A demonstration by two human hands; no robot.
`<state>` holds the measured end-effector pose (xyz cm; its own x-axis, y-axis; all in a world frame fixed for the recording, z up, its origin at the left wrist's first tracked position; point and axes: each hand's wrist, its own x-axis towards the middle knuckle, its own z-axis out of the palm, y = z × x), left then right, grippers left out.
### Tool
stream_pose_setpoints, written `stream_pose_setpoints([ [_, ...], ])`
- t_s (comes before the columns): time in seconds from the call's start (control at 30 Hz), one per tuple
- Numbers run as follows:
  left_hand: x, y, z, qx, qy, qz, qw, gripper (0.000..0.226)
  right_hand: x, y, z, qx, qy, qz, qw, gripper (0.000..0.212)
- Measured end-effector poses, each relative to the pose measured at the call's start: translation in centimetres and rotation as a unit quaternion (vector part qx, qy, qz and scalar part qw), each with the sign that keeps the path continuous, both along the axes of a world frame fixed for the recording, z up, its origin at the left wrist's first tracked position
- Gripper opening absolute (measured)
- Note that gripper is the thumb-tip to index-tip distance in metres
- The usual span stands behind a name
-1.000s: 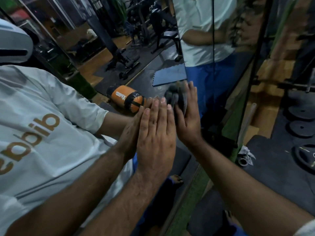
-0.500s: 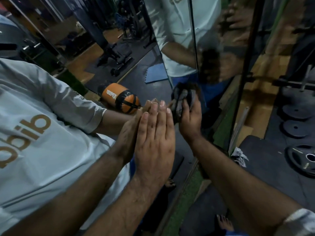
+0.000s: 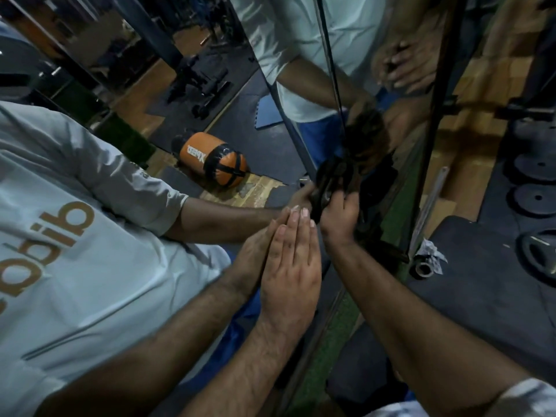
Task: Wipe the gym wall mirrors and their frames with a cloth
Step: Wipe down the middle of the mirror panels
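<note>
Fingers of the right hand: curled and clenched round the dark cloth, which is bunched and pressed against the mirror at the vertical seam where two panes meet. Change noted: a second ago these fingers lay nearly straight over the cloth, flat to the glass; they have since closed round it, and the bundle has ridden a little further up the pane toward the seam. Cloth: dark, crumpled, partly blurred with motion; its exact folds cannot be made out. Left hand: flat on the mirror just beside the right hand, fingers straight and together, holding nothing, meeting its own reflection palm to palm; position unchanged across the interval, apparently a brace. Mirror frame: dark upright strip to the right of the working hand, apart from the cloth and, on this evidence, not yet wiped. Reading for the task: wiping is under way on the lower glass near the seam; the tightened grip suggests a firmer scrubbing stroke or a regathering of the cloth before the next pass; the upper glass and the frame look to remain outstanding. Surroundings: orange punching bag, seen in reflection on the floor; weight plates lying on dark floor matting at far right; a crumpled scrap of paper near the foot of the frame; pale shirt with gold lettering, reflected at left.
</note>
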<state>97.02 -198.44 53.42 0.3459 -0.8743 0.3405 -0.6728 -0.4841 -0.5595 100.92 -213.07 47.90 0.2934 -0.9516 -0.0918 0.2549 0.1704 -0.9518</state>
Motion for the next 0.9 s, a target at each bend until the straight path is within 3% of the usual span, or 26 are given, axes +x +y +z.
stream_pose_setpoints([
  [0.07,-0.1,0.0,0.1,0.001,0.004,-0.002,1.000,0.060,-0.1,-0.2,1.1,0.026,-0.026,-0.006,0.999,0.046],
  [0.13,-0.1,0.2,0.0,0.007,-0.005,-0.003,1.000,0.060,-1.5,0.5,1.3,-0.035,-0.001,0.030,0.999,0.025],
  [0.2,-0.1,0.2,-0.2,0.007,-0.001,-0.002,1.000,0.061,-2.4,1.3,-0.9,-0.073,0.049,0.068,0.994,0.027],
  [0.27,-0.2,0.1,-0.2,0.011,0.015,0.002,1.000,0.062,-2.5,1.0,-3.4,0.003,0.093,0.064,0.994,0.035],
  [0.33,-0.1,0.3,-0.4,0.008,0.023,-0.004,1.000,0.062,-2.1,1.1,-4.8,0.170,0.094,0.091,0.977,0.040],
  [0.4,-0.1,0.5,-0.4,0.010,0.027,-0.010,1.000,0.063,-1.4,1.7,-4.9,0.254,0.042,0.070,0.964,0.030],
  [0.5,-0.1,0.7,0.0,0.022,0.032,-0.019,0.999,0.064,-1.4,2.3,-1.0,0.149,-0.011,0.036,0.988,0.017],
  [0.67,-1.1,1.3,0.9,-0.028,0.090,-0.051,0.994,0.056,-2.5,2.8,-0.5,-0.056,0.014,0.052,0.997,0.040],
  [0.7,-1.3,1.6,1.0,-0.043,0.095,-0.055,0.993,0.055,-2.5,3.6,-1.8,-0.054,0.036,0.056,0.996,0.046],
  [0.83,-2.2,3.9,1.6,-0.040,0.080,-0.014,0.996,0.059,-2.2,6.1,-4.3,0.171,0.058,0.061,0.982,0.060],
  [0.9,-2.6,4.9,1.7,-0.031,0.069,0.000,0.997,0.062,-1.6,6.4,-2.4,0.151,0.024,0.059,0.986,0.073],
])
